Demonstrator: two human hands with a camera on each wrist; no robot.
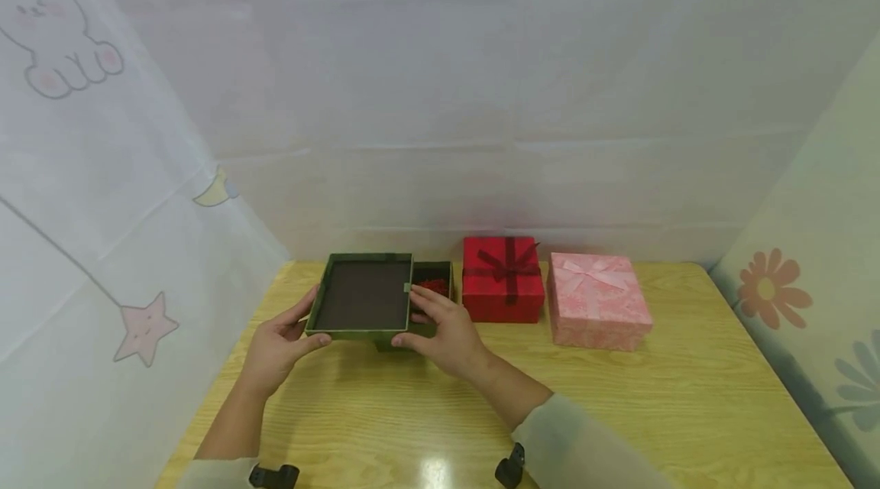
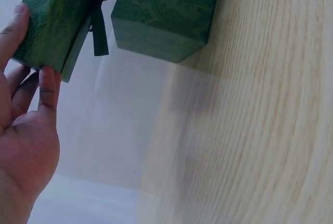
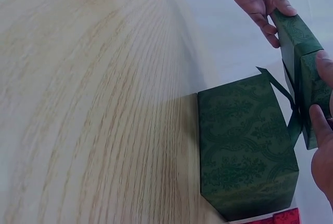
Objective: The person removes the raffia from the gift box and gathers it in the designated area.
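Pinching the green lid [image 1: 366, 295] at opposite sides, left hand [image 1: 273, 353] plus right hand [image 1: 450, 335]; probably light, stiffish card; grab edges, not ribbon [image 2: 100, 36].

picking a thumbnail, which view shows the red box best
Head view: the red box stands in plain sight, bow included. The right wrist view catches only a sliver at the bottom edge; the left wrist view shows none.

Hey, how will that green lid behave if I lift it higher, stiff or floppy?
The green lid looks stiff, its edges straight between the left hand and right hand. It is probably light for its size, being shallow and hollow. The ribbon hanging from it looks limp and may brush the green box.
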